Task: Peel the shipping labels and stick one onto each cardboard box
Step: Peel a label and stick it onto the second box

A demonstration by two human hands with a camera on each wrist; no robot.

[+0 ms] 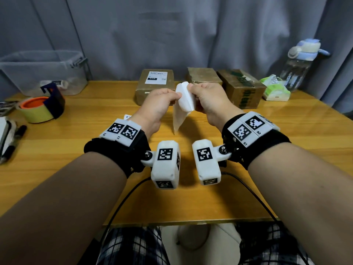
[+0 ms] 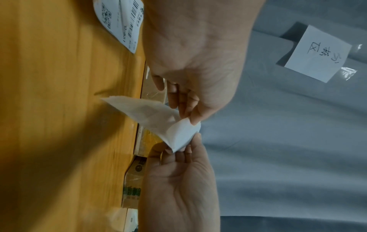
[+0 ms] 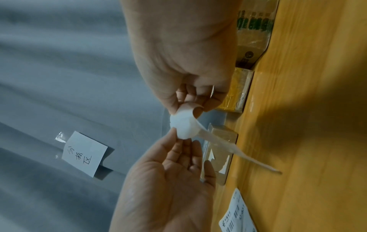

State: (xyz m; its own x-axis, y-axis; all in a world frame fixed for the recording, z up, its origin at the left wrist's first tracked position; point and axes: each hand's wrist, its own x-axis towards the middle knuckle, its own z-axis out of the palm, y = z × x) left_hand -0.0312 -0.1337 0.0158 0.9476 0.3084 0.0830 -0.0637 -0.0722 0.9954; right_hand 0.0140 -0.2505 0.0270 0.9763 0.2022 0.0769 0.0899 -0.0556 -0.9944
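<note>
I am peeling a label (image 1: 185, 98) above the table (image 1: 191, 197), my left hand (image 1: 158, 106) and right hand (image 1: 208, 100) each pinching it, and next I should probably press it on the middle box (image 1: 203, 75).

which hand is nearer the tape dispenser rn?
Left. The left hand is mid-table pinching the label, with the tape dispenser off to its left; the right hand sits further right.
</note>
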